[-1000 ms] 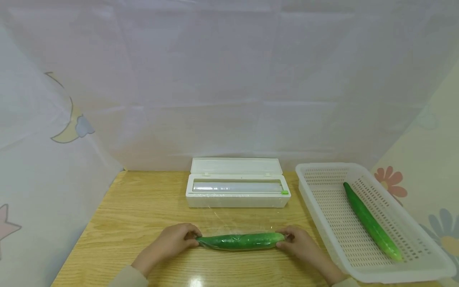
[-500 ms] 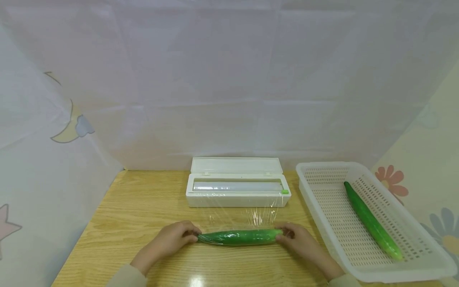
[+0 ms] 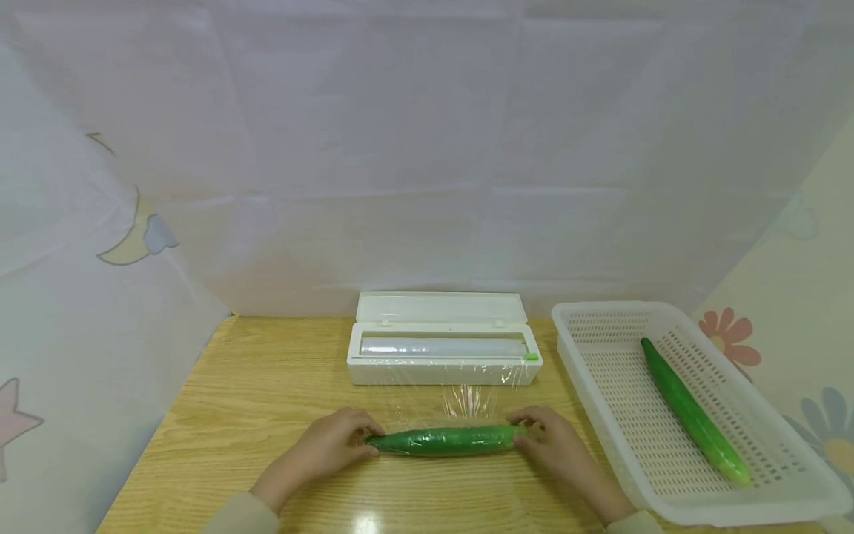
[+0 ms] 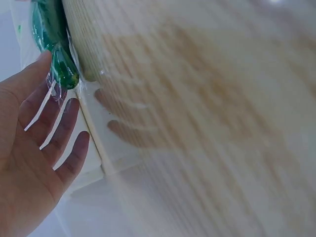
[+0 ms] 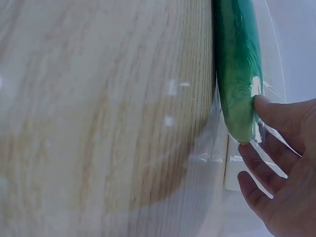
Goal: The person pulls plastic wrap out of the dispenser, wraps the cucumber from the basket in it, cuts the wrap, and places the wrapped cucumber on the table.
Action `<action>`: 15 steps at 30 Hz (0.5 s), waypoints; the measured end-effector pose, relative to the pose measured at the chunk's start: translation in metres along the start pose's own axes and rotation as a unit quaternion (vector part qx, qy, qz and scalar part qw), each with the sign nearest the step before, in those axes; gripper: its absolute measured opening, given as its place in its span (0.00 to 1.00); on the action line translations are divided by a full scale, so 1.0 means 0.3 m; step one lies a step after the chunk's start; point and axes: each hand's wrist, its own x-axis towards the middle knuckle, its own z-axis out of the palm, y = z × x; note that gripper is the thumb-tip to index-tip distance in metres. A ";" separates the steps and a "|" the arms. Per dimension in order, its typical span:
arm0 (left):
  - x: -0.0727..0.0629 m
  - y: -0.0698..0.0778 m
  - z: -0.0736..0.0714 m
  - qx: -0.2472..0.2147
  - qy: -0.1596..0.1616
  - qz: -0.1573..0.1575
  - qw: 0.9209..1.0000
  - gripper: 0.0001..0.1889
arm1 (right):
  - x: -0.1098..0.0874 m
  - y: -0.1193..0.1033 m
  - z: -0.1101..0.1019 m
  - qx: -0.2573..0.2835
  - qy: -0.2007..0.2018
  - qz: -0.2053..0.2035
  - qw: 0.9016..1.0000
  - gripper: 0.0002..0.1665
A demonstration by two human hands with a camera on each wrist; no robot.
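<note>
A cucumber wrapped in clear cling film lies crosswise near the front of the table. My left hand holds its dark, narrow end between thumb and fingers; in the left wrist view, loose film bunches around the tip. At the paler end, my right hand pinches the cucumber, with its thumb on the film-covered side and the other fingers spread beyond the tip. A sheet of cling film stretches from the cucumber back to the white dispenser box, whose lid stands raised over the film roll.
To the right stands a white perforated basket with a second, unwrapped cucumber inside. A green slider sits at the right of the dispenser's front edge. Pale cloth hangs behind the wooden table and along both sides.
The wrapped cucumber has shifted slightly back toward the dispenser, both hands with it. Shiny creases have appeared in the film between them. The left fingers have moved a little farther over the narrow end.
</note>
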 end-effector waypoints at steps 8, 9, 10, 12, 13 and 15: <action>0.023 -0.011 0.023 0.006 0.001 -0.017 1.000 0.15 | 0.006 0.002 0.004 0.003 -0.032 -0.031 0.999 0.24; 0.026 -0.012 0.025 0.006 0.003 -0.020 1.000 0.14 | 0.008 0.001 0.006 0.003 -0.031 -0.030 0.999 0.25; 0.029 -0.012 0.027 0.006 0.007 -0.022 1.000 0.14 | 0.010 -0.001 0.008 0.006 -0.031 -0.025 0.999 0.25; 0.032 -0.013 0.028 0.007 0.013 -0.029 0.999 0.13 | 0.014 -0.006 0.012 0.015 -0.024 -0.004 1.000 0.25; 0.033 -0.012 0.028 0.007 0.016 -0.035 0.999 0.12 | 0.016 -0.008 0.015 0.019 -0.021 0.010 1.000 0.25; 0.034 -0.012 0.029 0.009 0.022 -0.044 0.999 0.11 | 0.017 -0.012 0.017 0.028 -0.016 0.035 0.999 0.23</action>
